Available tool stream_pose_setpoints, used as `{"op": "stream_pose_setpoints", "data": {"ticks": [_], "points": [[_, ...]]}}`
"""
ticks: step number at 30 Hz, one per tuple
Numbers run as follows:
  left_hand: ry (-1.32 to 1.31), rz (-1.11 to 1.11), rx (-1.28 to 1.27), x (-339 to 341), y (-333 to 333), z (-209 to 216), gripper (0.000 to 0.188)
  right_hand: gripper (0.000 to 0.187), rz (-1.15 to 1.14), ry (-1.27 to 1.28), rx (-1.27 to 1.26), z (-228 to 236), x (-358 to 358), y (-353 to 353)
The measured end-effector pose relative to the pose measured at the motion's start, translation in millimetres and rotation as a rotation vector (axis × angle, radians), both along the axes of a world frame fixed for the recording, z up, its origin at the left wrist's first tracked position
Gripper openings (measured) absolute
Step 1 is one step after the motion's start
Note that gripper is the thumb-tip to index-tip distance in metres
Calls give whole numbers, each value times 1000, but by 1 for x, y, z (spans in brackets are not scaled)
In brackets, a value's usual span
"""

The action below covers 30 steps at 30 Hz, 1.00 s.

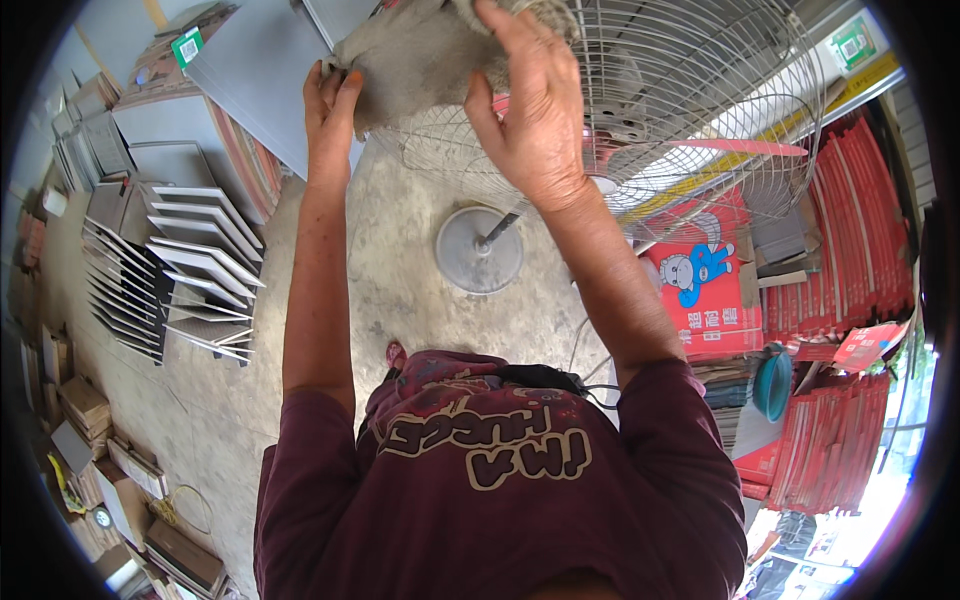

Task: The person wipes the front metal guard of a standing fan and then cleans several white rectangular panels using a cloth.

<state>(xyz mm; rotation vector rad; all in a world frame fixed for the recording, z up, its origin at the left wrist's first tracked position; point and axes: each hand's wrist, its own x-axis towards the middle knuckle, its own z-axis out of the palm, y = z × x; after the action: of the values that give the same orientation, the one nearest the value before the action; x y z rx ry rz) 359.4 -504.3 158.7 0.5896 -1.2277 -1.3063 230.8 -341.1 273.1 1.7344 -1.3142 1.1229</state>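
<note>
A crumpled grey-brown cloth is stretched between my two hands at the top of the view. My left hand pinches its lower left edge with thumb and fingers. On the other side, my right hand grips the cloth's right part, with part of the cloth bunched above the fingers. Right beside that hand stands a large pedestal fan with a round wire guard. A red blade shows through the wires. The fan's round grey base rests on the concrete floor, and the cloth hides part of the guard.
Racks of tile sample boards stand on the left, below a big grey panel. Stacked red boxes line the right side, with a teal basin near them. Cartons lie at the lower left. A cable trails near my waist.
</note>
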Motion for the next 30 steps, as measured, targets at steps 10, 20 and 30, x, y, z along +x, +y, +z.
{"op": "stream_pose_setpoints", "data": {"ticks": [10, 20, 30], "points": [[59, -229, 431, -4, -35, -118, 76, 60, -28, -321, 395, -115, 10, 1], [147, -203, 678, -38, 7, -149, 38, 46, -80, -696, 453, -156, -1, 25], [279, -363, 660, -52, 77, -58, 49, 46, -50, -584, 134, -70, 5, 36]]}}
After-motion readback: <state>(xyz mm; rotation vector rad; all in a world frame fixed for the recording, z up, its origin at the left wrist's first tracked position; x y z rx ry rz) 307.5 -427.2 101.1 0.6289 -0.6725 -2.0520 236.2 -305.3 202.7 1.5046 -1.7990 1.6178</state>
